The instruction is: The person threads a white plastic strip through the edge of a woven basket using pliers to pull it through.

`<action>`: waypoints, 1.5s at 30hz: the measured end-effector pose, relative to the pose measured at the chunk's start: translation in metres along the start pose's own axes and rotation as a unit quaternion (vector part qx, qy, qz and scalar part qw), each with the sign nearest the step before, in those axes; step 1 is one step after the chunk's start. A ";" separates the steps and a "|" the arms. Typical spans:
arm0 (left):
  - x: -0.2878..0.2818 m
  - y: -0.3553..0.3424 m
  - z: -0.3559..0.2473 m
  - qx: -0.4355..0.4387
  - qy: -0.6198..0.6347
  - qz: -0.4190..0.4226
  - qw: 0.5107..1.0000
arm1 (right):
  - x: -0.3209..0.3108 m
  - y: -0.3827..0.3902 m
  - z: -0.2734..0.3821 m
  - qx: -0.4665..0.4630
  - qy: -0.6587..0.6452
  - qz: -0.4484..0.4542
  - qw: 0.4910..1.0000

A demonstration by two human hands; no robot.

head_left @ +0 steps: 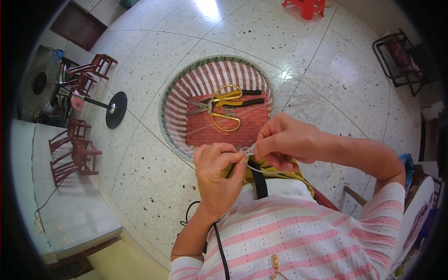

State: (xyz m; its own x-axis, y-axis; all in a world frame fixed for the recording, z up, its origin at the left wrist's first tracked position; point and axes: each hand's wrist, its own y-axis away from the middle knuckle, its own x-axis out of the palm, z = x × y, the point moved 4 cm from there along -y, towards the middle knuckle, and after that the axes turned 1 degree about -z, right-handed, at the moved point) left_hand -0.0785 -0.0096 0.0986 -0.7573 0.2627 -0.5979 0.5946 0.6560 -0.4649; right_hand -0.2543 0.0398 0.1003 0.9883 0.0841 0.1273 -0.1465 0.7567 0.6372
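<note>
My left hand (217, 176) and my right hand (291, 140) meet just in front of my lap, their fingertips close together. Both pinch a thin whitish strand (248, 150), which forms a small loop between them; a length of it trails below my right hand. Just beyond my hands is a round woven basket (173, 100) with red and white stripes. In it lie gold-handled scissors (203, 106) with their blades parted, and pliers (240, 102) with yellow and black handles. A small metal piece (229, 112) sits beside them.
Loose translucent strands (310, 88) are tangled on the speckled floor, right of the basket. A standing fan (88, 99) and small wooden chairs (85, 156) are at the left. A red plastic stool (305, 7) and a dark folding chair (400, 58) stand farther off.
</note>
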 end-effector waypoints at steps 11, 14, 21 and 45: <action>-0.001 0.003 0.003 0.017 0.009 -0.022 1.000 | -0.003 -0.020 0.025 0.069 0.065 0.044 0.995; -0.001 0.003 0.002 0.022 0.016 -0.027 0.999 | 0.002 -0.023 0.035 0.083 0.076 0.068 0.991; -0.002 0.005 0.005 0.031 0.026 -0.031 0.999 | 0.008 -0.026 0.033 0.098 0.149 0.063 0.982; -0.017 -0.001 0.022 -0.073 0.059 -0.061 0.994 | 0.011 -0.059 0.056 -0.146 0.376 0.159 0.901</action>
State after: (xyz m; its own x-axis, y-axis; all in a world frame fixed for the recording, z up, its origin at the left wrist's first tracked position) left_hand -0.0600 -0.0304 0.0944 -0.8525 0.2511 -0.4586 0.4581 0.7813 -0.4239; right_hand -0.2371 -0.0404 0.1061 0.6632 0.6599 -0.3530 -0.5193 0.7455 0.4179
